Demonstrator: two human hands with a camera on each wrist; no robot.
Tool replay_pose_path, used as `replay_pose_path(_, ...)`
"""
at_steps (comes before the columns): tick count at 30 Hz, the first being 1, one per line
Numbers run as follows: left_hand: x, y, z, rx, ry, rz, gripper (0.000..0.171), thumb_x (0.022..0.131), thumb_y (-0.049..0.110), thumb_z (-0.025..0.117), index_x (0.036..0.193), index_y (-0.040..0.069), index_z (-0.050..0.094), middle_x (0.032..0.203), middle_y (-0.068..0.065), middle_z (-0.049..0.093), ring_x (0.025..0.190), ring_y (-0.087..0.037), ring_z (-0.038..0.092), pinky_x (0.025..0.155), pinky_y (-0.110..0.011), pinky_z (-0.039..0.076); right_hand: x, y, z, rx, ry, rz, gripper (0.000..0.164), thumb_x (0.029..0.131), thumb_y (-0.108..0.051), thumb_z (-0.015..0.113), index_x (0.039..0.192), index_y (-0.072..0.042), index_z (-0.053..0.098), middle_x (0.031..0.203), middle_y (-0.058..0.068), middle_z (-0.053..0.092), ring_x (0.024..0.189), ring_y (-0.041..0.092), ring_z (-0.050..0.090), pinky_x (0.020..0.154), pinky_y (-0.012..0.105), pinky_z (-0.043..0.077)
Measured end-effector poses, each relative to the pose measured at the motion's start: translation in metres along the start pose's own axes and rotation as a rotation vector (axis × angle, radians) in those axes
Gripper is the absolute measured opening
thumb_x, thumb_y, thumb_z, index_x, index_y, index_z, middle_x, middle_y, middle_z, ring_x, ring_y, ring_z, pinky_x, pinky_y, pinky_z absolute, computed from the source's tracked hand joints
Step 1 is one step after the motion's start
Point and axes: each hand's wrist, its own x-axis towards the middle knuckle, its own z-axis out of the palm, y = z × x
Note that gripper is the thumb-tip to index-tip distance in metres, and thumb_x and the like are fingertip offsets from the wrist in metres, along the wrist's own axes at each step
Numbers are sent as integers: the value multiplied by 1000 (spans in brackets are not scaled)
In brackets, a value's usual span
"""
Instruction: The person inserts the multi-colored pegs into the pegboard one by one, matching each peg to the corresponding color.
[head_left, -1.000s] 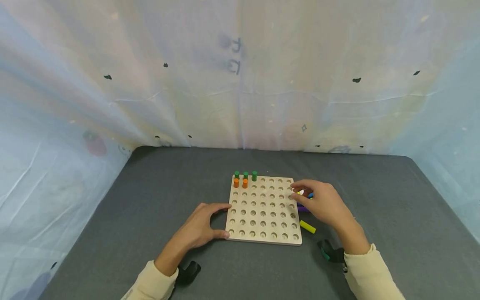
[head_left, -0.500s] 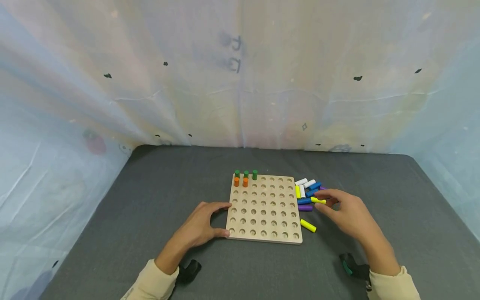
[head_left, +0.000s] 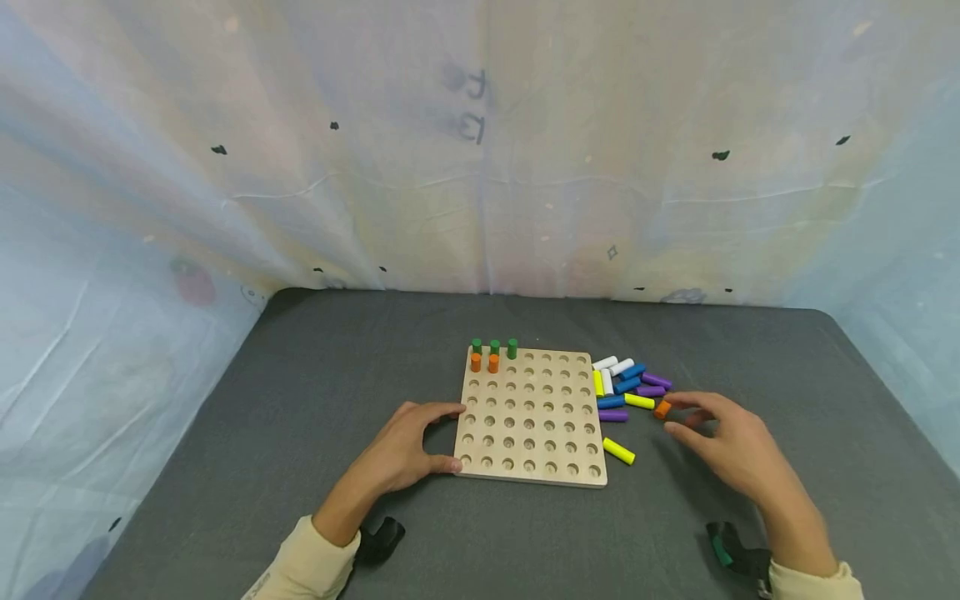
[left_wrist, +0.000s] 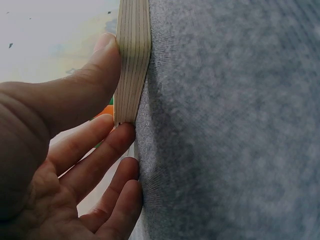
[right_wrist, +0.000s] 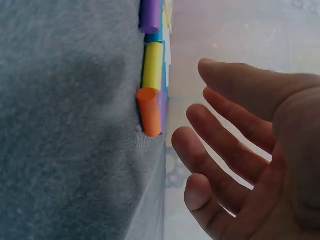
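Note:
A pale wooden pegboard (head_left: 537, 437) lies flat on the table, its round holes in rows. Three green pegs (head_left: 512, 349) stand along its far edge, with two orange pegs (head_left: 492, 364) just in front. My left hand (head_left: 397, 450) rests thumb and fingertips against the board's left edge near the front corner; the left wrist view shows the thumb (left_wrist: 102, 55) and fingers touching the layered side. Beside a loose orange peg (head_left: 662, 409) hovers my right hand (head_left: 738, 442), fingers parted. In the right wrist view that peg (right_wrist: 149, 112) lies apart from the fingers, which hold nothing.
Right of the board lies a cluster of loose pegs: white ones (head_left: 621, 367), blue ones (head_left: 627, 385), purple ones (head_left: 657, 380) and yellow ones (head_left: 639, 402). A single yellow peg (head_left: 618, 451) lies nearer the front. The grey tabletop (head_left: 360, 358) ends at a hanging patterned curtain (head_left: 525, 208).
My right hand has moved right and toward me, away from the board's right edge, uncovering the loose pegs and coming beside the loose orange one. My left hand stays on the board.

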Motion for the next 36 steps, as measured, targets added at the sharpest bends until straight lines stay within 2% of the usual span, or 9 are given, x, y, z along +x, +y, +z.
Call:
replay_pose_path(4,0,0,-1,-1,-3,3,74,67,26,92,135,29,62,137,2,62,122,-21,52,102,-47,45,3,5,3,-4,-12,-17,51,92,-34,72,134,-8,60,130,23,59,106,38,61,77,54,48)
replay_pose_path(6,0,0,-2,-2,-5,7,74,68,26,92,135,29,62,137,2,62,122,-21,52,102,-47,45,4,7,5,-11,-21,-14,55,91,-34,72,137,-7,57,135,25,55,109,39,60,79,58,47)
replay_pose_path(16,-3,0,-1,-13,-24,18,73,68,27,91,135,29,61,138,3,61,123,-21,52,103,-48,45,11,15,9,-38,-89,19,65,90,-40,73,141,-7,52,125,26,61,110,44,59,82,62,46)
replay_pose_path(19,-2,0,0,-12,-29,15,73,69,28,91,136,29,61,139,3,61,123,-21,51,103,-47,45,10,16,10,-39,-80,8,63,89,-37,74,139,-6,53,125,26,60,107,41,60,81,59,47)
replay_pose_path(27,-1,0,-1,-17,-18,17,73,68,26,92,135,28,62,138,2,62,122,-20,52,103,-48,45,12,16,14,-43,-67,-42,53,88,-33,76,132,-8,62,122,21,60,94,27,57,70,41,46)
replay_pose_path(31,-1,1,-1,-14,-14,17,73,68,26,92,135,28,62,138,2,62,123,-21,51,103,-48,45,12,14,15,-49,-65,-60,44,87,-29,77,126,-10,67,112,15,61,85,21,53,64,33,38)
replay_pose_path(36,-2,1,-1,-10,-17,15,73,68,26,91,135,28,61,137,2,62,121,-21,51,102,-48,45,12,12,18,-42,-60,-52,33,88,-28,76,116,-13,72,97,6,60,76,17,47,60,30,33)
